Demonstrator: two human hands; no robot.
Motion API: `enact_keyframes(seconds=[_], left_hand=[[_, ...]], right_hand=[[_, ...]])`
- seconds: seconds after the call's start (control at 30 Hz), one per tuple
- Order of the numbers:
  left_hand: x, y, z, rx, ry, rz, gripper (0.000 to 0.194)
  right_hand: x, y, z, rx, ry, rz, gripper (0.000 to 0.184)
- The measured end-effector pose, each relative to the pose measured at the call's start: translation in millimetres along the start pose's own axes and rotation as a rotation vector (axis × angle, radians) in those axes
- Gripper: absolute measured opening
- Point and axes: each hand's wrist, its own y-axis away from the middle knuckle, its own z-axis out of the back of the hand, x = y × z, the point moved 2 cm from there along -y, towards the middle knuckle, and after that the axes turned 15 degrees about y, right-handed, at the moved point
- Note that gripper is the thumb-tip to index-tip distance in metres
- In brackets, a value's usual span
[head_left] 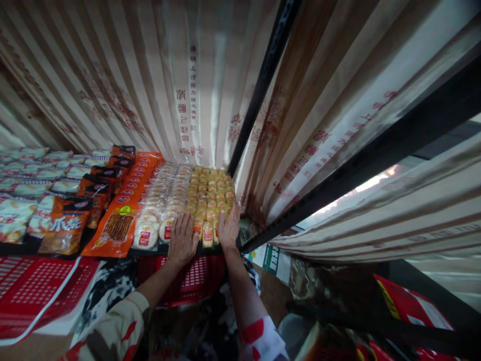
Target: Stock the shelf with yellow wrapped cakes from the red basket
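Note:
My left hand (183, 237) lies flat, fingers stretched out, on the front end of rows of small yellow snack packets (209, 193) on a shelf. My right hand (228, 228) presses flat on the right side of the same rows, fingers together and extended. A few front packets (207, 233) show between the two hands. Left of them lie rows of pale round snack packs (161, 200). Neither hand grips anything.
Orange flat snack packs (124, 215), dark orange bags (65, 225) and white bags (22, 195) fill the shelf to the left. A red plastic basket (195, 278) sits below the shelf edge. Striped beige curtains (188, 75) and a black shelf post (263, 80) stand behind.

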Motion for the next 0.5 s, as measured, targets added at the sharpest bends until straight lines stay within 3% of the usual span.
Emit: enact_keyframes(seconds=[0.23,0.5], left_hand=[[-1.0,0.4,0.0,0.003,-0.028,-0.013,0.049],[-1.0,0.4,-0.4,0.017,-0.025,-0.006,0.049]], right_hand=[[-1.0,-1.1,1.1,0.010,0.015,0.004,0.062],[-3.1,-4.9,-0.6,-0.001,-0.061,-0.090,0.065]])
